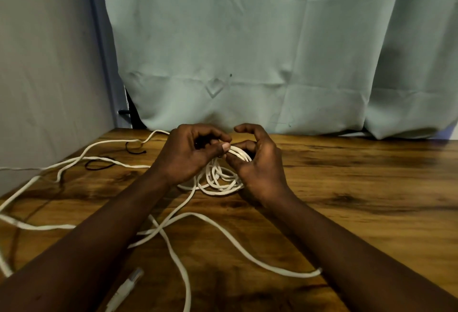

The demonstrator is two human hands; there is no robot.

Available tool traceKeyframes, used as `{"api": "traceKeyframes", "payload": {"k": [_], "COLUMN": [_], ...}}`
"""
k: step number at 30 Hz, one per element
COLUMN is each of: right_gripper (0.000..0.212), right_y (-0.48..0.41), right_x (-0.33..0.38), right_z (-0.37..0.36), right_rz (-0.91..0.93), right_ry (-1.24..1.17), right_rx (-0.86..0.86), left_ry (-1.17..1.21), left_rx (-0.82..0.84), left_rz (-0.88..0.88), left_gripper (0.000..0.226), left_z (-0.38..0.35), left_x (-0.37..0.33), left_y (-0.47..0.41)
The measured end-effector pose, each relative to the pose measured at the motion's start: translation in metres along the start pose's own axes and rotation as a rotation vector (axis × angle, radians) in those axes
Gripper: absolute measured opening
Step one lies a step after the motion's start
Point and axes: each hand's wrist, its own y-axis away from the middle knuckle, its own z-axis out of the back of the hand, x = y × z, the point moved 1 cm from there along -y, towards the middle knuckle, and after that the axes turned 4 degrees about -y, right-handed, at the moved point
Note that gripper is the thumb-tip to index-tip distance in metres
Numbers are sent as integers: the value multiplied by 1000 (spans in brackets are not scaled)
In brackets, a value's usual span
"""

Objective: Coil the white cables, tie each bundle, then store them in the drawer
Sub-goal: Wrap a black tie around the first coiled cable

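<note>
Wood-grain table under loose white cables, pale curtain behind.

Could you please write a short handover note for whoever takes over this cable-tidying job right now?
Left hand: grip shut on the top of the small coil, thumb pinching the loops.
Right hand: cupped around the coil's right side, fingers on the loops.
On the wooden table: long loose white cable trailing left and toward the near edge, its plug near the left forearm; thin dark ties far left.
Done: a few loops coiled.
Left: finish coiling, tie, store. No drawer in view.
</note>
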Motion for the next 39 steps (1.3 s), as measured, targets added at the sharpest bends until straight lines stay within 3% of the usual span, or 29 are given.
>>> {"api": "traceKeyframes", "payload": {"k": [6,10,15,20,22,24,27,30,33,36,39], "right_gripper": [53,31,27,24,34,32,21,18,15,33,30], "right_y": [-1,-1,0,1,-3,-12,-26,-34,-43,-49,-49], "right_x": [4,9,13,12,8,3,-6,-16,-37,-69,-78], "right_z": [-1,-2,-4,-2,3,12,39,70,93,113,123], "right_rz": [39,98,135,93,56,22,-75,-173,-282,-372,-398], "right_ry": [22,42,1,-54,-98,-125,-162,-183,-164,-46,320], "right_rx": [72,139,204,222,195,101,-87,-229,-315,-413,-495], "left_ry": [82,275,398,589,682,601,173,-143,-261,-293,-302], "left_rx": [-1,-87,-206,-150,-138,-170,-187,-83,31,73,78], "left_rz": [72,311,534,601,588,538,351,216,147,119,118], "left_gripper": [2,8,12,17,10,12,11,10,9,7,7], "left_z": [2,4,5,-6,-10,-14,-19,-25,-31,-33,-33], "left_x": [-7,-13,-12,-14,-12,-4,9,13,12,16,18], "left_y": [-2,-4,-6,-1,-2,-4,-3,3,7,7,7]}}
